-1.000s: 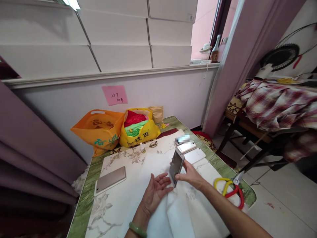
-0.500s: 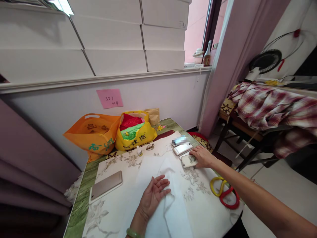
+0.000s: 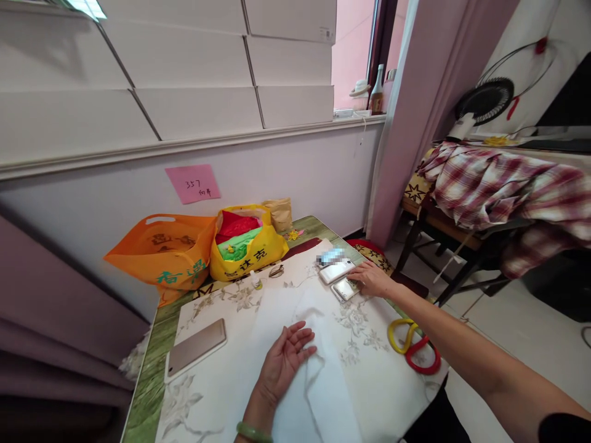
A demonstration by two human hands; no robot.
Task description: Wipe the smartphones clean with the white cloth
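Note:
My left hand (image 3: 284, 363) lies palm up and open on a white cloth (image 3: 318, 381) spread over the flowered table cover (image 3: 217, 381). A green bangle (image 3: 252, 432) circles its wrist. My right hand (image 3: 372, 280) reaches out to the right edge of the table, fingers resting on a silver phone (image 3: 344, 289). Just beyond it lies a second pale phone (image 3: 336, 271), with a blurred item (image 3: 330, 256) behind that. A gold phone (image 3: 196, 346) lies alone at the left of the table.
Scissors with yellow and red handles (image 3: 413, 346) lie at the right table edge. An orange bag (image 3: 161, 252) and a yellow bag (image 3: 244, 243) stand at the back against the wall. A plaid-covered chair (image 3: 498, 197) stands to the right.
My right hand held a phone upright over the cloth a second ago; it has since moved right and laid the phone down by the other phones. My left hand stayed put.

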